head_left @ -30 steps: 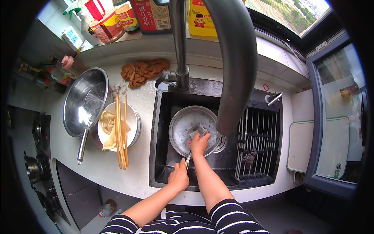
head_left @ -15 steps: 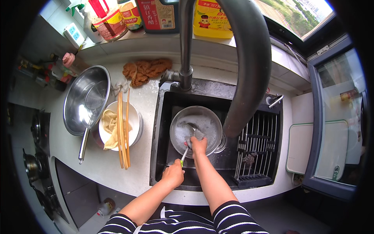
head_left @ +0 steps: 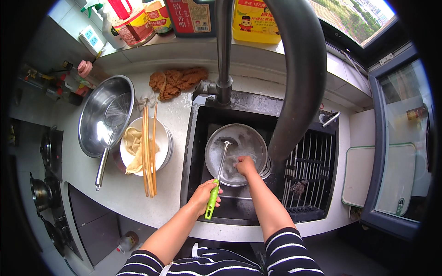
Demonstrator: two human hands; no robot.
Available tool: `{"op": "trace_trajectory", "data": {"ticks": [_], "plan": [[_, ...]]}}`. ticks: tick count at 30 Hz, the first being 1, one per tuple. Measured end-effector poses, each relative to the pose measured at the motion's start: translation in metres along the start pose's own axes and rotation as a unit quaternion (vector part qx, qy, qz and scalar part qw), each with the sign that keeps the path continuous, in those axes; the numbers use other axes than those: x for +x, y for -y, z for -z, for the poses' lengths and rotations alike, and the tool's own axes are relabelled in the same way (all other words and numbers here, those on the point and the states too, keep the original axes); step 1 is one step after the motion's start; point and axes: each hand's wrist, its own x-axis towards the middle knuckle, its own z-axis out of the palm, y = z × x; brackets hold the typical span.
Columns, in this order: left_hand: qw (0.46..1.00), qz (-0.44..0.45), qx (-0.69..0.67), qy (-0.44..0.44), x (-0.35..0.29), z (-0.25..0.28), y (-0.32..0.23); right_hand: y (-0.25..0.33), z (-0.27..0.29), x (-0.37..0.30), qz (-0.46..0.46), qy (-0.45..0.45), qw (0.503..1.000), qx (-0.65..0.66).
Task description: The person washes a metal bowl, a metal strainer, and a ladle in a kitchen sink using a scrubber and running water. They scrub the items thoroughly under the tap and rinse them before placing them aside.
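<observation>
My left hand (head_left: pixel 205 197) is closed round the green handle of a ladle (head_left: pixel 222 161). The ladle's metal shaft slants up over the near rim of a round metal pot (head_left: pixel 207 166), and its head lies in the suds inside. The pot stands in a black sink (head_left: pixel 195 152) and holds cloudy, soapy water (head_left: pixel 248 142). My right hand (head_left: pixel 245 165) reaches into the pot at its right side, fingers curled at the water. Something pale seems to be under those fingers, but foam hides it.
A black faucet (head_left: pixel 301 83) arches over the sink. Right of the pot is a metal rack (head_left: pixel 308 170) with a scrubber (head_left: pixel 298 187). On the left counter are a steel basin (head_left: pixel 90 133) with a strainer (head_left: pixel 105 165), and stacked bowls (head_left: pixel 161 158) with a cloth and chopsticks on top.
My right hand has left the ladle and moved right into the suds with the grey cloth-like piece. The left hand has shifted slightly left and down, showing more of the green handle.
</observation>
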Motion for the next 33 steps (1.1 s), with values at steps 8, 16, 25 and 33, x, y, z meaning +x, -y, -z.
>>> {"op": "trace_trajectory", "data": {"ticks": [8,16,25,33], "plan": [[0.995,0.045,-0.085,-0.025,0.007,-0.013,-0.005,0.105,0.071,-0.164,0.187,0.042,0.965,0.18],[0.983,-0.008,0.17,-0.068,-0.009,-0.019,0.016,0.107,0.057,-0.052,0.171,-0.164,0.966,-0.105],[0.986,0.061,0.149,-0.033,0.004,-0.001,0.004,0.011,0.012,0.014,-0.009,-0.094,0.989,0.114],[0.898,-0.142,0.4,-0.116,-0.019,-0.019,0.006,0.098,0.057,-0.071,0.254,-0.112,0.96,-0.036]]}}
